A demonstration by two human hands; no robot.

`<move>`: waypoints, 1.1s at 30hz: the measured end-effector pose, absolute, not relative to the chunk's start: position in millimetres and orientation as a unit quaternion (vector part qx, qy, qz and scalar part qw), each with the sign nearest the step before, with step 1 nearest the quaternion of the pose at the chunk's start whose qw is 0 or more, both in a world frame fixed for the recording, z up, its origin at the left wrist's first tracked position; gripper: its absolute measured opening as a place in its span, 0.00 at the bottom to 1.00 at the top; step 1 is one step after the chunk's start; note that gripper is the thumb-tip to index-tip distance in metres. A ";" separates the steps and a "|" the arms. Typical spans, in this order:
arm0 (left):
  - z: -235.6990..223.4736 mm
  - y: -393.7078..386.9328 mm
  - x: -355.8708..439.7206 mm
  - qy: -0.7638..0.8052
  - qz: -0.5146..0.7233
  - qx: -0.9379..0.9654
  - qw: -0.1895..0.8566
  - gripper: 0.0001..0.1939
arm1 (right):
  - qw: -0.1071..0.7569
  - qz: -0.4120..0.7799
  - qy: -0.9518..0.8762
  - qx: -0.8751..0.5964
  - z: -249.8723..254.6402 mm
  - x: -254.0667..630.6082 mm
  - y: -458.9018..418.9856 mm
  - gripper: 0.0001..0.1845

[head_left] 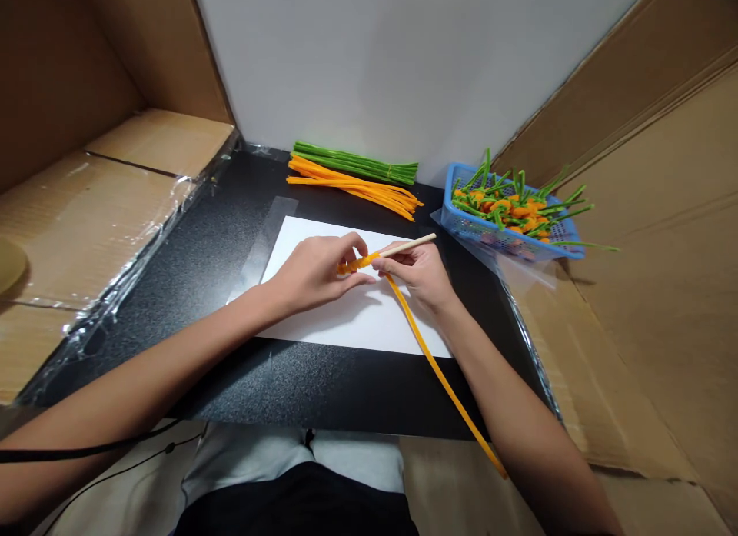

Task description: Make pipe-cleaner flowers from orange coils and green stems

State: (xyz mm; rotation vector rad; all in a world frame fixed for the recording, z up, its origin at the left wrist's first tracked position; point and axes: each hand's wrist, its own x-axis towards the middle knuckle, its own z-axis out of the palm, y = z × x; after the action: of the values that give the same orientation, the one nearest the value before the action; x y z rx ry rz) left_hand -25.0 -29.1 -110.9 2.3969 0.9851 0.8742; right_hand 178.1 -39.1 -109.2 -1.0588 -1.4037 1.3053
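A pale wooden stick (410,244) is held slantwise over a white sheet of paper (346,321). Round its left part winds an orange pipe cleaner (425,350), in tight coils; the loose tail hangs from my right hand past the table's front edge. My left hand (311,273) curls its fingers about the coiled end, with the thumb a little apart below; some fingertips are hidden behind the coils. My right hand (425,276) pinches the stick and the pipe cleaner where the coils stop, thumb in front.
Behind the paper lie bundles of green pipe cleaners (354,161) and orange pipe cleaners (351,185). A blue basket (507,241) at the back right holds several orange and green twisted pieces. Cardboard walls (663,213) flank the black table (277,382). A cable crosses near my left forearm.
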 end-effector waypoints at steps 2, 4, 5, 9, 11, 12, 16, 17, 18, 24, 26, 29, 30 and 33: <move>-116.3 -31.8 -22.8 0.355 0.309 0.881 0.054 0.13 | 0.452 0.538 -0.564 -0.434 -111.3 176.2 -39.8 0.14; -118.9 -32.0 -22.8 0.358 0.303 0.883 -0.012 0.12 | 0.443 0.550 -0.563 -0.429 -112.3 176.4 -39.8 0.14; -119.0 -31.5 -23.4 0.363 0.304 0.881 -0.013 0.12 | 0.439 0.557 -0.564 -0.423 -112.4 177.2 -39.4 0.15; -113.1 -29.0 -26.3 0.385 0.315 0.857 0.133 0.09 | 0.428 0.563 -0.577 -0.409 -110.1 182.2 -37.2 0.19; -108.3 -27.7 -26.9 0.377 0.306 0.833 0.264 0.11 | 0.432 0.555 -0.584 -0.404 -108.3 183.3 -36.8 0.20; -105.9 -27.0 -27.0 0.367 0.300 0.816 0.332 0.12 | 0.436 0.551 -0.590 -0.399 -107.4 183.2 -37.0 0.19; -99.0 -23.4 -27.5 0.305 0.263 0.731 0.550 0.14 | 0.451 0.534 -0.610 -0.373 -104.4 179.7 -38.8 0.15; -97.8 -22.7 -27.8 0.292 0.252 0.711 0.588 0.14 | 0.454 0.531 -0.611 -0.372 -103.9 178.6 -39.4 0.14; -96.9 -22.3 -28.2 0.281 0.243 0.693 0.618 0.15 | 0.457 0.529 -0.610 -0.373 -103.5 177.8 -40.0 0.14; -98.0 -22.8 -27.7 0.280 0.211 0.666 0.658 0.17 | 0.461 0.546 -0.587 -0.381 -105.6 176.2 -41.6 0.15; -101.1 -24.8 -25.0 0.307 0.238 0.689 0.611 0.16 | 0.468 0.545 -0.580 -0.384 -107.3 176.0 -41.6 0.14; -106.7 -29.4 -19.9 0.354 0.282 0.710 0.539 0.17 | 0.483 0.511 -0.596 -0.387 -109.1 174.1 -42.6 0.13; -108.2 -30.8 -18.5 0.365 0.288 0.711 0.528 0.17 | 0.487 0.491 -0.609 -0.388 -109.4 173.1 -43.3 0.12; -110.9 -32.5 -15.8 0.359 0.288 0.702 0.543 0.20 | 0.491 0.425 -0.653 -0.389 -110.0 170.5 -45.4 0.08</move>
State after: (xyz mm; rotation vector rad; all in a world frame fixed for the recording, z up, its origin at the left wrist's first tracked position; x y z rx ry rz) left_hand -15.8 -32.5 -110.9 1.6674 0.8530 0.6839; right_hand 170.5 -45.4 -110.0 -0.9452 -1.5865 1.0321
